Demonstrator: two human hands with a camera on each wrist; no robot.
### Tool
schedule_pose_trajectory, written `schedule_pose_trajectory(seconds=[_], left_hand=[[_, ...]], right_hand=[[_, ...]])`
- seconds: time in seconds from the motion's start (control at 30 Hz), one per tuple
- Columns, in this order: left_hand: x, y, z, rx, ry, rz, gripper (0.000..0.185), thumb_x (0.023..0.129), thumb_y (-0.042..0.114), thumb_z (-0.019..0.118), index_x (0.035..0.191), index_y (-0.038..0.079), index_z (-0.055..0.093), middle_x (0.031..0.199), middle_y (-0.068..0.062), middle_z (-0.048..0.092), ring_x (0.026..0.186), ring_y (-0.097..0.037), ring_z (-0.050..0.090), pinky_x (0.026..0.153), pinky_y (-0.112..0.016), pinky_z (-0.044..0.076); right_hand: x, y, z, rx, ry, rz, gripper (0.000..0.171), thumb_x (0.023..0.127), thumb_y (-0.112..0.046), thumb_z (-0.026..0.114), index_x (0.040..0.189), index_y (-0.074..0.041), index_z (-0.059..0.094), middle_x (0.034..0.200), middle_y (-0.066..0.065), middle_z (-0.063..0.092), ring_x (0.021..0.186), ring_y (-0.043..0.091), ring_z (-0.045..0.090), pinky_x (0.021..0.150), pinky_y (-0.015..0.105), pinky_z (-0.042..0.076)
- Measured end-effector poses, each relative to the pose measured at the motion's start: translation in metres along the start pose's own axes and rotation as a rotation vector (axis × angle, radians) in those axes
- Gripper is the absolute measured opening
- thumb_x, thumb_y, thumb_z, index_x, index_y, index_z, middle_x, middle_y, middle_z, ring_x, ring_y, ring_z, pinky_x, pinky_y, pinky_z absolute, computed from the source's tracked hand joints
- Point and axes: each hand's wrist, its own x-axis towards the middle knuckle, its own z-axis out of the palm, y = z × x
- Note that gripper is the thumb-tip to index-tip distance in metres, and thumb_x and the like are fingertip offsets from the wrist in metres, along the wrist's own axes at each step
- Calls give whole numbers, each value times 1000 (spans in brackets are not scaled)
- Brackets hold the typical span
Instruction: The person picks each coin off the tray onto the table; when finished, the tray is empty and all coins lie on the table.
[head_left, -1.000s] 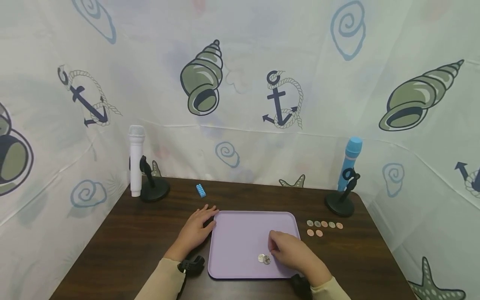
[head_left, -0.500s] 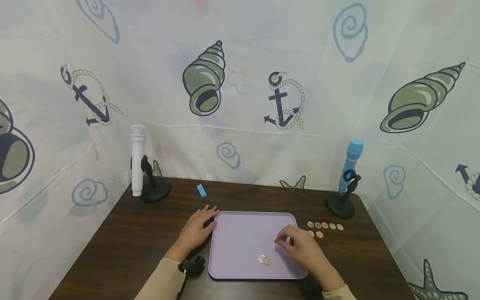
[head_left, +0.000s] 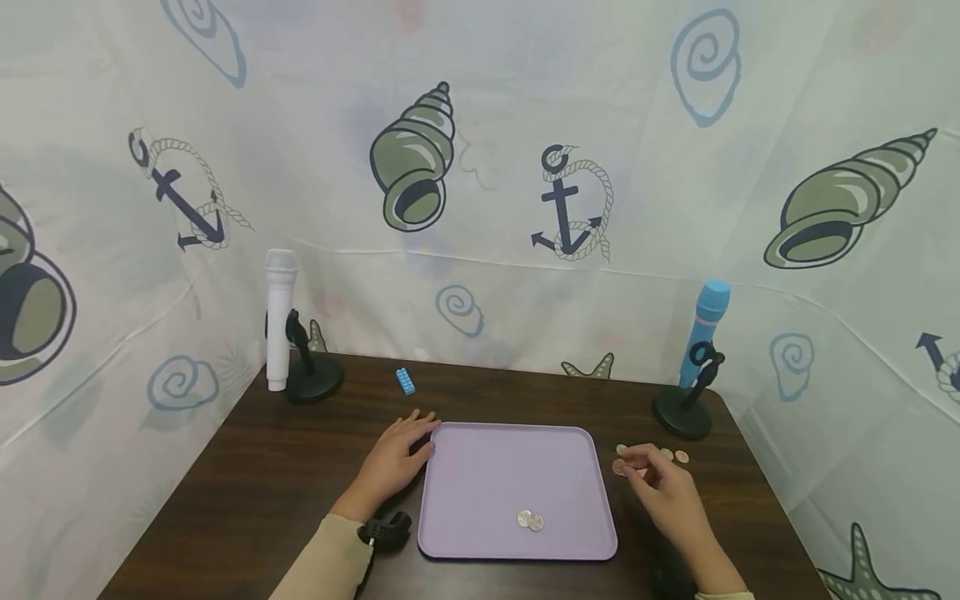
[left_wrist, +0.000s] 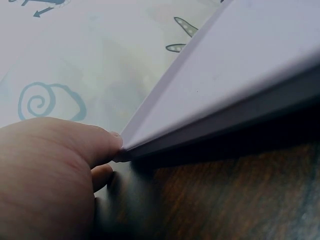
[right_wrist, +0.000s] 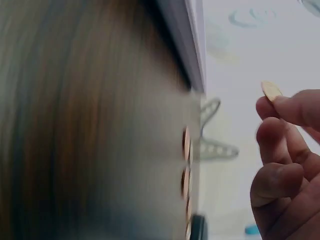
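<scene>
A copper-coloured coin (right_wrist: 271,91) is pinched between the thumb and forefinger of my right hand (head_left: 663,492). That hand is beyond the tray's right side, over a group of coins (head_left: 682,457) on the table, partly hiding them. Two overlapping silver coins (head_left: 529,520) lie in the lilac tray (head_left: 480,475), near its front edge. My left hand (head_left: 393,458) rests at the tray's far left corner with its fingers extended. In the left wrist view the thumb (left_wrist: 102,142) touches the tray's rim.
A white microphone (head_left: 278,325) stands at the back left by a black stand (head_left: 315,379). At the back right is a blue microphone (head_left: 701,325) with another black stand (head_left: 681,414). A small blue toy brick (head_left: 405,381) lies behind the tray. A patterned curtain (head_left: 495,317) hangs behind the table.
My right hand has moved right from over the tray to the coins beside it, carrying a coin. The left hand and the two silver coins have stayed in place.
</scene>
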Motion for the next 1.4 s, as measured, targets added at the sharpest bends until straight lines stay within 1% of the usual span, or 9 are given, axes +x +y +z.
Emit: schedule_pose_trajectory(seconds=[0.1,0.23,0.37,0.5,0.6,0.73,0.93,1.17,1.4], left_hand=[[1,1,0,0,0,-4,47,109,27,68,154,17,64,167,-5,55,165,-34,37,138,-61,21],[0,3,-1,5,-4,-7,47,108,27,68,154,17,64,166,-6,55,165,-34,37,138,-61,21],[0,5,-2,9,-17,-9,48,108,26,69,154,15,63,167,-7,55,165,-35,37,138,-60,20],[0,5,-2,10,-20,-3,48,108,25,69,154,15,63,167,-8,55,165,-35,36,138,-61,20],[2,4,-2,10,-24,-4,48,109,27,68,155,16,63,167,-7,54,165,-34,36,138,-60,20],[3,3,-2,13,-35,-15,48,110,30,66,156,18,62,168,-5,53,166,-32,34,139,-59,19],[2,1,-1,15,-43,-22,48,110,31,66,156,19,62,169,-4,52,167,-31,33,139,-59,18],[1,2,-2,14,-39,-20,48,110,31,66,156,18,62,168,-5,53,167,-33,34,138,-60,19],[2,2,-3,17,-46,-27,48,110,31,66,156,19,62,169,-5,53,167,-32,33,139,-60,19]], right_hand=[[-1,17,-13,1,51,87,25,93,-1,84,114,-14,77,92,1,79,70,4,60,58,19,50],[-4,35,-26,49,70,297,13,100,-18,81,113,-14,79,100,7,82,72,8,65,59,22,54],[-7,46,-34,181,52,491,31,102,-33,80,121,-9,79,107,7,81,75,14,68,58,26,56],[-10,53,-36,291,48,605,44,99,-39,82,128,-6,77,104,-3,80,75,12,67,56,27,54],[-12,56,-36,333,47,628,45,98,-38,83,130,-6,78,102,-6,82,75,10,66,54,26,52],[-13,59,-34,324,53,620,42,98,-37,84,126,-7,79,102,-5,84,74,10,66,52,27,53],[-15,64,-30,318,49,638,40,100,-34,82,126,-4,76,88,-1,74,69,11,63,48,29,53],[-14,65,-30,287,27,642,33,103,-29,78,123,-3,74,85,-1,70,64,11,60,46,29,51],[-13,62,-30,268,13,662,34,102,-29,80,124,-4,75,77,3,64,61,12,58,46,28,50]])
